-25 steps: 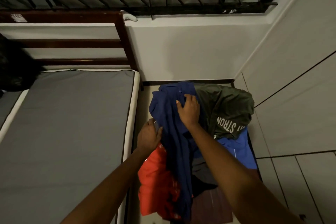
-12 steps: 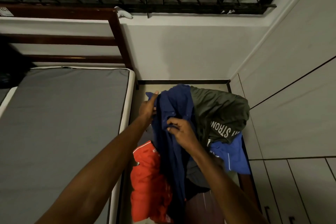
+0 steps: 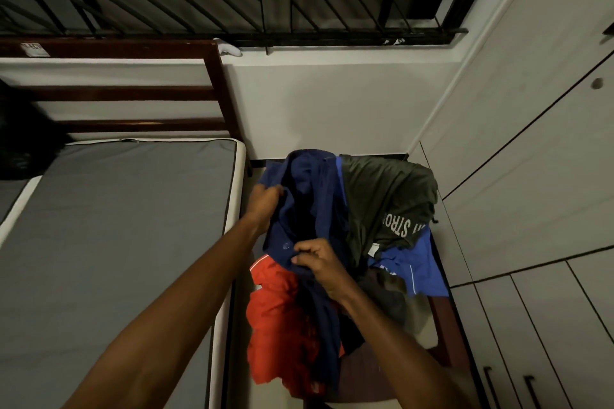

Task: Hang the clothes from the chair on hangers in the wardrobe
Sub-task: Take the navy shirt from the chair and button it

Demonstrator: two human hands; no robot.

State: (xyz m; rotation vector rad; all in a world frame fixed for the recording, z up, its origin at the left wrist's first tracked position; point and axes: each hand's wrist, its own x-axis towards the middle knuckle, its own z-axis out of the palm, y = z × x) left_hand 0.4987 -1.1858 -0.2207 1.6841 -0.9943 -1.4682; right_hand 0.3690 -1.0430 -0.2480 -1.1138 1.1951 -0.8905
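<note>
Navy cloth in both my hands, atop the clothes pile on the chair.

Head view: my left hand (image 3: 265, 197) grips the upper left edge of the navy shirt (image 3: 309, 206), fingers curled into the fabric; my right hand (image 3: 315, 259) pinches its buttoned edge lower down. The shirt drapes over a red garment (image 3: 282, 319), beside an olive tee (image 3: 385, 199) with white lettering and a blue garment (image 3: 412, 266). The chair (image 3: 442, 325) is mostly buried; I think its dark wooden edge shows at right. The bed's grey mattress (image 3: 116, 242) lies left, the white wardrobe (image 3: 531, 192) right.
</note>
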